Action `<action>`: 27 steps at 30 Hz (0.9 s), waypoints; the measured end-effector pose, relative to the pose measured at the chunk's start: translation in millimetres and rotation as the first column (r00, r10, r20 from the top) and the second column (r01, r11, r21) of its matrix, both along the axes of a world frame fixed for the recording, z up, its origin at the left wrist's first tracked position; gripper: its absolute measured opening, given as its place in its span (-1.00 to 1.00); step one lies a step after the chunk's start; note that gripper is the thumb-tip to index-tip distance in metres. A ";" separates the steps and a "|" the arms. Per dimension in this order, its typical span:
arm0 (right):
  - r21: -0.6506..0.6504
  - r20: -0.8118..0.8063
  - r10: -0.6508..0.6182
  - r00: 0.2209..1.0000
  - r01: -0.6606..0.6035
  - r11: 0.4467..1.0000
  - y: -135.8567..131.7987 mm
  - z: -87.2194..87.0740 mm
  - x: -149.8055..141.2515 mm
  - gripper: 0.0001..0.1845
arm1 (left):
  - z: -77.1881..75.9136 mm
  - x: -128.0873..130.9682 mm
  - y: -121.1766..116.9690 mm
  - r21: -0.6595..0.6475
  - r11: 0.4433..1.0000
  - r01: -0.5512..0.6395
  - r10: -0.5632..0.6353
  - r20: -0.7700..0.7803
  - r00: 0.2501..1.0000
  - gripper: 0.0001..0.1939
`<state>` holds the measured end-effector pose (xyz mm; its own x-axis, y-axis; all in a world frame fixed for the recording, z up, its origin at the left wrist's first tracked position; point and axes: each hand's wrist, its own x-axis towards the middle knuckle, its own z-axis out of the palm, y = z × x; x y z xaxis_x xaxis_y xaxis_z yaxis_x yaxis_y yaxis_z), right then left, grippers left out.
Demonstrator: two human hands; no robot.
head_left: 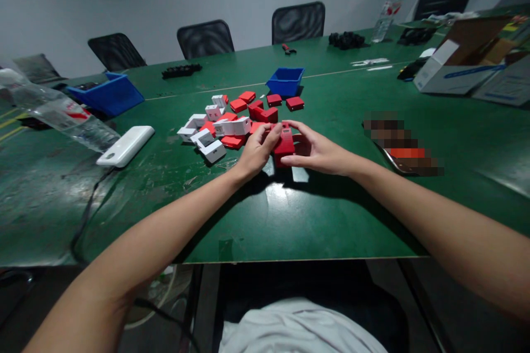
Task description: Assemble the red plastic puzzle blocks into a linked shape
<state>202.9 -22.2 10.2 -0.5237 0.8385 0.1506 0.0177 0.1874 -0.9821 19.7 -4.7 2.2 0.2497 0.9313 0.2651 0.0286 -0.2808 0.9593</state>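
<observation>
A small red plastic box (284, 146) with a slot near its top is between my two hands, just above the table's middle. My left hand (257, 150) is closed on its left side, thumb over the near top. Curved around the right side is my right hand (318, 150), index finger at the top and thumb low on the front. Just beyond my left hand lies a loose pile of red plastic pieces (233, 142) and white plastic pieces (212, 151). Several red blocks (295, 103) lie behind the held box.
A small blue bin (285, 83) stands behind the pile, and a larger blue bin (108, 95) at left. Nearby are a white power bank (126, 146) with a cable and a tilted water bottle (62, 113). On the right lie a phone (397, 161) and an open carton (447, 74).
</observation>
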 end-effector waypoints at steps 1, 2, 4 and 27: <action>-0.005 0.006 0.010 1.000 -0.010 1.000 0.0 -0.8 0.0 0.01 | -1.1 0.2 1.1 -0.013 1.000 0.000 0.000 0.012 1.000 -0.43; -0.003 0.013 0.018 1.000 -0.018 1.000 0.3 -1.6 0.1 0.04 | -1.9 0.1 2.0 -0.027 1.000 0.004 -0.004 0.020 1.000 -0.42; 0.011 0.027 0.015 1.000 -0.015 1.000 1.3 -3.3 0.5 0.03 | -2.6 -0.3 3.5 -0.054 0.998 0.019 -0.018 0.021 1.000 -0.39; 0.213 0.049 0.044 0.998 -0.053 0.976 9.4 -0.1 6.0 -0.44 | -9.3 -4.6 10.2 -0.101 0.995 -0.017 0.025 0.075 0.997 -0.34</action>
<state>208.9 -12.7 10.1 -0.5732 0.7625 0.3000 0.0457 0.3952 -0.9174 15.1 5.4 -7.1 0.2126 0.9589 0.1881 -0.0408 -0.1836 0.9821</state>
